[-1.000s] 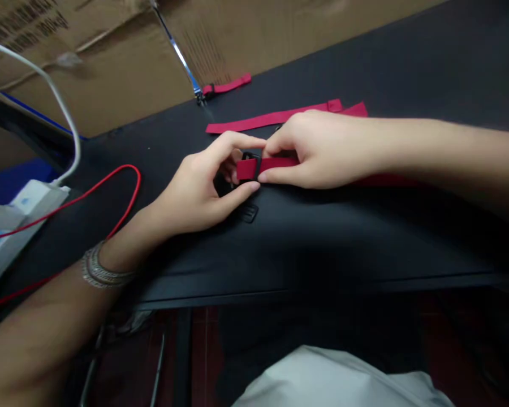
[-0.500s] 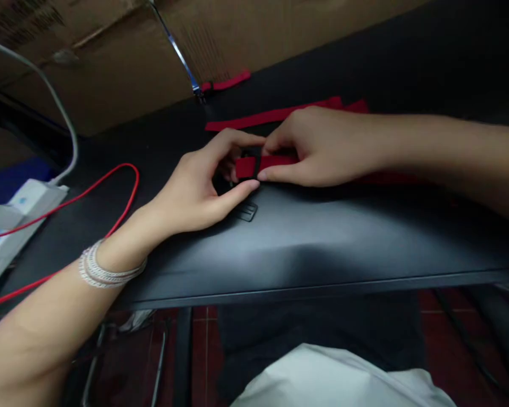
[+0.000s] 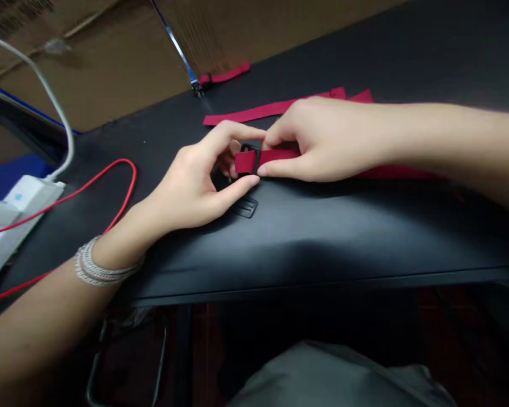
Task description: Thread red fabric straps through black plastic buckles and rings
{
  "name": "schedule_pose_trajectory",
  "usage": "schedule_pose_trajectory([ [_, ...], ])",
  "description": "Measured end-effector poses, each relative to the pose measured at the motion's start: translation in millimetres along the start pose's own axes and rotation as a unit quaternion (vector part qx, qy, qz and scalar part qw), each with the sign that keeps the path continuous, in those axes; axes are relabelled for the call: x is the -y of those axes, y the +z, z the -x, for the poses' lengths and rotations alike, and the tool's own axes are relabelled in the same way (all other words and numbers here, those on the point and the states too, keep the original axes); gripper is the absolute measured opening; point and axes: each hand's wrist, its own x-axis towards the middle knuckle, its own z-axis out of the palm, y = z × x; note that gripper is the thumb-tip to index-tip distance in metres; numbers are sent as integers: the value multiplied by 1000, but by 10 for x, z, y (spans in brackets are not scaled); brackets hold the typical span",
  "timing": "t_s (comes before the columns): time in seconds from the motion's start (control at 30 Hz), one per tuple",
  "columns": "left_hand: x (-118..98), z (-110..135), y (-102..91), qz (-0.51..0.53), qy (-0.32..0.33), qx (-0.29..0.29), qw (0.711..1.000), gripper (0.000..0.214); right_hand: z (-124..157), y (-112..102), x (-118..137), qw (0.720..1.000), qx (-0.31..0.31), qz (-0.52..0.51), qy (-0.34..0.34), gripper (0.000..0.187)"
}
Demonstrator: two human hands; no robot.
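While half-closed, right hand (image 3: 311,138) on strap (image 3: 277,155).

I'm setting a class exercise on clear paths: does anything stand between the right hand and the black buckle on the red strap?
Nothing visible: the right hand is at the black buckle on the red strap. The loose slider lies aside, partly hidden by the left hand.

At mid-frame you have a matt red cloth strap (image 3: 277,156) and a black plastic buckle (image 3: 258,157); your black tabletop (image 3: 322,232) looks smooth, softly glossy, the upper-left cardboard (image 3: 123,62) matt.
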Motion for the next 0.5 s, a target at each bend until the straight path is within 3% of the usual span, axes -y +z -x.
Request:
schedule_pose_trajectory([
  [0.5, 7, -3, 2, 18, -1, 9, 1000, 55, -4, -6, 9, 1000, 3, 12, 4, 37],
])
